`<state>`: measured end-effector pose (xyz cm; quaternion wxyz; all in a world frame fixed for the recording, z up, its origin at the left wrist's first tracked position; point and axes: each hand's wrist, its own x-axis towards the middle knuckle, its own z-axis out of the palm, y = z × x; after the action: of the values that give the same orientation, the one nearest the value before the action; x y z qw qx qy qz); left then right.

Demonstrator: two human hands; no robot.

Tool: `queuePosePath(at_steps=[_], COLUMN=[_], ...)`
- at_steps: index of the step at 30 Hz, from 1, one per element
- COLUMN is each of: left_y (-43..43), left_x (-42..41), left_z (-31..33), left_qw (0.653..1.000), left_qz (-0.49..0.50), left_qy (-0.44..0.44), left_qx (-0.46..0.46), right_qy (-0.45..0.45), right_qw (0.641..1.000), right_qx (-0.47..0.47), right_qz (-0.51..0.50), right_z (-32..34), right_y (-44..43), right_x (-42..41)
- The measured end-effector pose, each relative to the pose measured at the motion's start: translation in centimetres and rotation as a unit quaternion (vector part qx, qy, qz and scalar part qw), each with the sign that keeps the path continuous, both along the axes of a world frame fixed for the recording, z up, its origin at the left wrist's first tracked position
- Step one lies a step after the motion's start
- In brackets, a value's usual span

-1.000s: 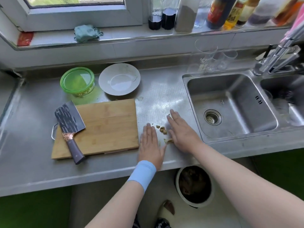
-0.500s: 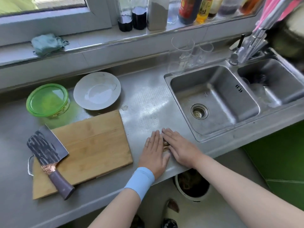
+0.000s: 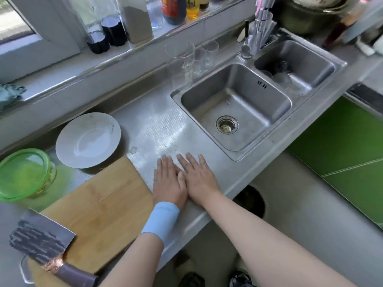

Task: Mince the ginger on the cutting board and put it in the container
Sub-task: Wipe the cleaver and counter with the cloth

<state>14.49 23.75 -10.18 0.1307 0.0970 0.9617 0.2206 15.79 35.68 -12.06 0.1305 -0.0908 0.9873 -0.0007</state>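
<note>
Ginger: hidden; I cannot tell whether any lies under my palms.
Left hand [image 3: 169,183]: flat, palm down, fingers straight and close together, on the stainless steel counter [image 3: 161,129] just right of the rectangular bamboo cutting board [image 3: 99,204].
Right hand [image 3: 199,177]: flat as well, fingers straight, its edge touching my left one on the side away from the board.
Container: round green container [image 3: 22,175], beyond the board's far-left corner.
Plate: round white plate [image 3: 88,139], just behind the board.
Cleaver: dark-bladed cleaver [image 3: 41,243], lying on the board's near-left end.
</note>
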Motion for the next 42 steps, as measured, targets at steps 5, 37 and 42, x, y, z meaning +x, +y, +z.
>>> queuePosePath(at_steps=[5, 37, 42], left_y=[3.5, 24.3, 23.3], left_x=[1.0, 9.2, 9.4], left_z=[-1.2, 1.4, 3.5], left_qw=[0.994, 0.962, 0.973], left_qz=[-0.086, -0.269, -0.216], left_qy=[0.010, -0.046, -0.059], left_qx=[-0.070, 0.020, 0.062], right_qy=[0.002, 0.043, -0.074], right_qw=[0.992, 0.896, 0.942], right_qx=[-0.117, -0.289, -0.070], right_qz=[-0.049, -0.335, -0.321], right_z=[0.3, 0.9, 2.9], right_y=[4.8, 28.0, 27.2], right_x=[2.9, 16.5, 15.9])
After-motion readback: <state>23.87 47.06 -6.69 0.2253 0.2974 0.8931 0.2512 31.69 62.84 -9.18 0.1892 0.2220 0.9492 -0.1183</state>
